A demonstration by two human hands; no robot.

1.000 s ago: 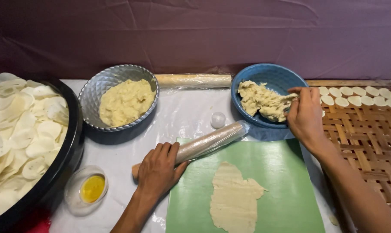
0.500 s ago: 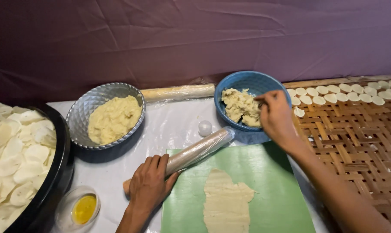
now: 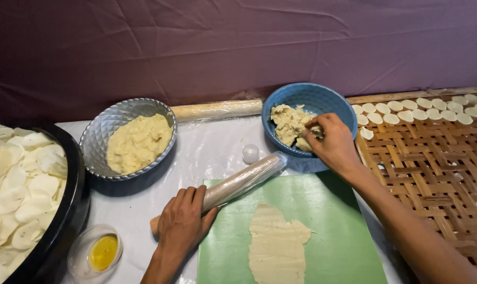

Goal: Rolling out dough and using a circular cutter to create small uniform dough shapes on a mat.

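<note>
Green mat point(image 3: 333, 210) in the middle, a flattened strip of dough point(image 3: 278, 244) lying on it. At the mat's upper-left corner the left hand point(image 3: 181, 223) stays wrapped around the plastic-covered rolling pin point(image 3: 243, 179), which hasn't rolled. Just beyond the mat's far edge, the right hand point(image 3: 330, 142) has sunk deeper into the blue bowl point(image 3: 322, 100), fingers now pinched on a lump of dough scraps point(image 3: 288, 123). More dough being gathered, I'd judge.

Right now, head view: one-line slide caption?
Left hand rests on rolling pin beside flattened dough; right hand digs into blue bowl.
</note>
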